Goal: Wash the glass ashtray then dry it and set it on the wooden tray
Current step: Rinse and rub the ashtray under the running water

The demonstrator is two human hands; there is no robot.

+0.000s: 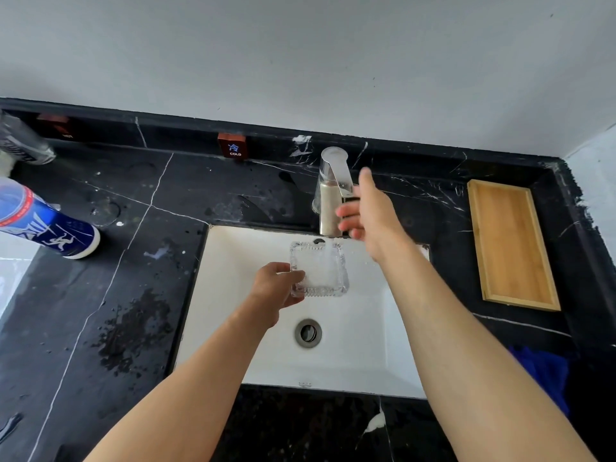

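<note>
I see the left hand (275, 288) clamped on the left edge of the glass ashtray (319, 269), thumb on top and the other fingers underneath, holding it over the white sink (360, 358). Water from the tap (333, 191) at the back of the sink falls into the ashtray's hollow. The right hand (370, 208) is up by the tap's lever with its fingers spread apart, blurred; I cannot tell whether it touches the metal. The wooden tray (511, 245) lies on the black counter (100, 311) to the right of the sink, well apart from the ashtray. A blue cloth (546, 371) sits by the sink's near right corner. Left of the sink stands a blue and white bottle (46, 225), and a small "COLD" sign (232, 146) is behind it.
</note>
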